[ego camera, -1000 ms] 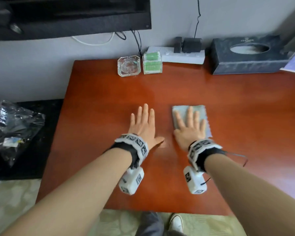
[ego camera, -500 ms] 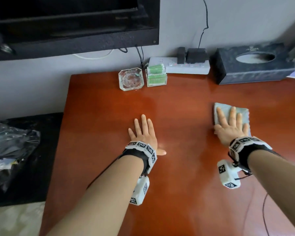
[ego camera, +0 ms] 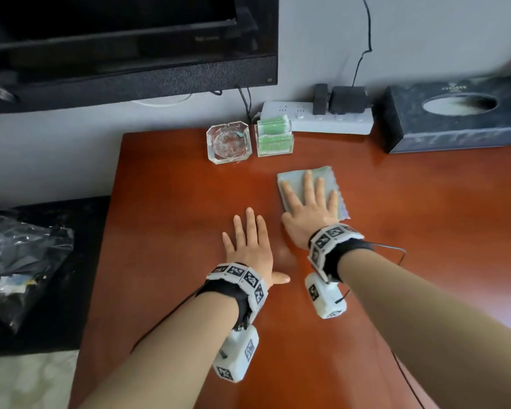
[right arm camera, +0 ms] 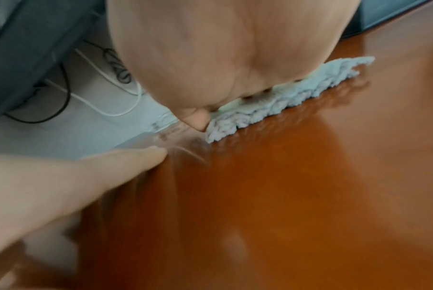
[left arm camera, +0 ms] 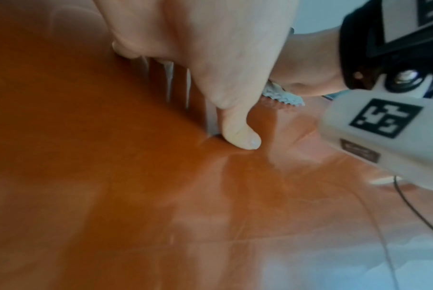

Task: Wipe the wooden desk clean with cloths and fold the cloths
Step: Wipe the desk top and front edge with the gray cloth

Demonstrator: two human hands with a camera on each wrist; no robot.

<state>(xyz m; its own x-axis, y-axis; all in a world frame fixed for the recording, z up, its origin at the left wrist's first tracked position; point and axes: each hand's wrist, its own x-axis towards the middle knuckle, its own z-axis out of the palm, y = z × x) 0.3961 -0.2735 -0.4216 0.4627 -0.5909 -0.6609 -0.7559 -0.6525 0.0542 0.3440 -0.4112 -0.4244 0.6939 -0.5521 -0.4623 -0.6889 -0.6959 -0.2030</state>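
Reddish-brown and glossy, the wooden desk [ego camera: 165, 202] carries our folded pale-blue cloth [ego camera: 326, 175] toward its back edge, near the middle of what we can see, just in front of the green cotton-swab box [ego camera: 275, 138] and the glass ashtray [ego camera: 228, 142]. Our right hand [ego camera: 310, 215] lies flat on the cloth with straight, slightly spread fingers, palm pressing down, wrist low and forearm reaching forward from the near edge. Our left hand [ego camera: 250, 246] rests flat on bare wood just beside it, fingers straight and close together, thumb stretched out sideways toward the right wrist; it holds nothing and seems only to steady us. To wipe well, we judge that we should keep even pressure through the whole palm so the cloth slides without bunching, work in overlapping passes, and slow near the back edge so the ashtray and swab box are not knocked. The cloth's frayed near edge [right arm camera: 247, 117] peeks out under the heel of the hand, so we should watch that it does not curl under.
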